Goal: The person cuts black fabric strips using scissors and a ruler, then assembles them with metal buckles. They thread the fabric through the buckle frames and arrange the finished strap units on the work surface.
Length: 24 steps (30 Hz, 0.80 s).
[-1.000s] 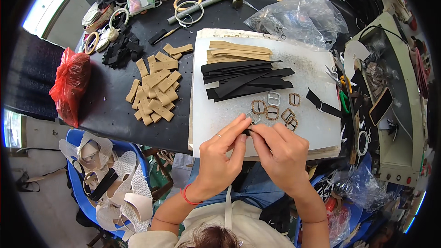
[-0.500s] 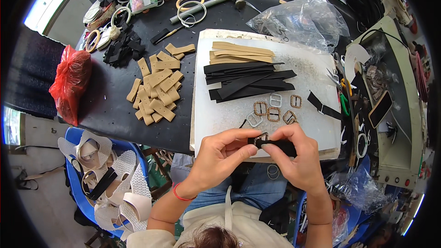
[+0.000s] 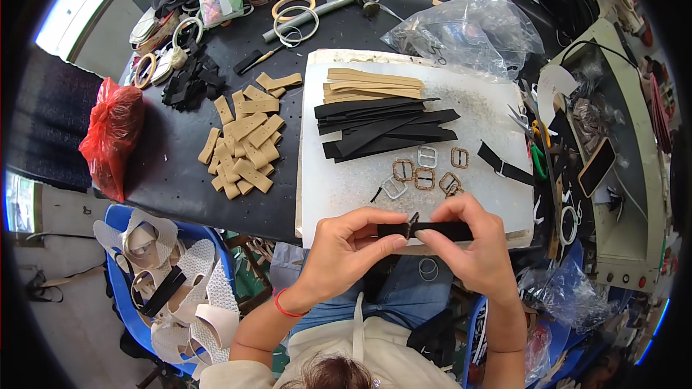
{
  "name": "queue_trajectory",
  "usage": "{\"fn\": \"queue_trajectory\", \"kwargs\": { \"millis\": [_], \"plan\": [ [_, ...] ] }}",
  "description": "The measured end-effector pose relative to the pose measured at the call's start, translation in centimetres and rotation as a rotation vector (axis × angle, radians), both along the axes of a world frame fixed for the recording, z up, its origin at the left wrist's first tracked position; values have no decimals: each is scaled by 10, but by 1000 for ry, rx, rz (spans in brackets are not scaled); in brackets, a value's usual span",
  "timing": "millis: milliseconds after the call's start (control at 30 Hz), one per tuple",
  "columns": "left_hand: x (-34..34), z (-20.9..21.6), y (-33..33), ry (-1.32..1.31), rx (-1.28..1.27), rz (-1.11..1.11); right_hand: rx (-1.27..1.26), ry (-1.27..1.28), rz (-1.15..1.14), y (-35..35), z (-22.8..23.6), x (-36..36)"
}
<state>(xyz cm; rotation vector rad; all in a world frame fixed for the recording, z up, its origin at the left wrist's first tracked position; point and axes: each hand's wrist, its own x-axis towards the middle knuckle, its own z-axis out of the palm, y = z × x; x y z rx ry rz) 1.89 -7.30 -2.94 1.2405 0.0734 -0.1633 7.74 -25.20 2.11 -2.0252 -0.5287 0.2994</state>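
Note:
Between my two hands, over the near edge of the white board [image 3: 497, 115], a black strap [image 3: 448, 230] stretches sideways with a small dark buckle [image 3: 413, 225] on it. My left hand [image 3: 355, 246] pinches the strap just left of the buckle. On the other side, my right hand [image 3: 465, 241] pinches it close to the buckle, thumb in front. Loose square buckles [image 3: 424, 179], some brown-patterned and some clear, lie on the board beyond my fingers. Farther right lies another black strap [image 3: 507, 166] with a clear buckle threaded on it.
Black strips [image 3: 386, 126] and tan strips [image 3: 375, 83] are stacked on the board. Left of it sits a pile of folded tan straps [image 3: 249, 137]. Scissors [image 3: 520, 119] lie at the right; a blue basket [image 3: 115, 214] of white pieces stands lower left.
The strap now shows on both sides of the buckle, its end reaching farther left into my left fingers. The buckle has turned edge-on. My right hand has shifted slightly right.

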Motion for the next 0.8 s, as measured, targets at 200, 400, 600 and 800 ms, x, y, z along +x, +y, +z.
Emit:
{"fn": "queue_trajectory", "kwargs": {
  "millis": [200, 400, 600, 800],
  "plan": [
    [2, -2, -4, -74, 143, 10, -107, -181, 35, -4, -6, 2],
    [-3, -2, -29, -106, 51, 264, 358, 97, -302, -21, -8, -11],
    [-7, -13, -44, -177, 179, 429, 996, 666, -324, -3, -28, -35],
    [-7, -16, -42, -340, 333, 541, 971, 883, -425, 12, -31, -38]
  ]
}}
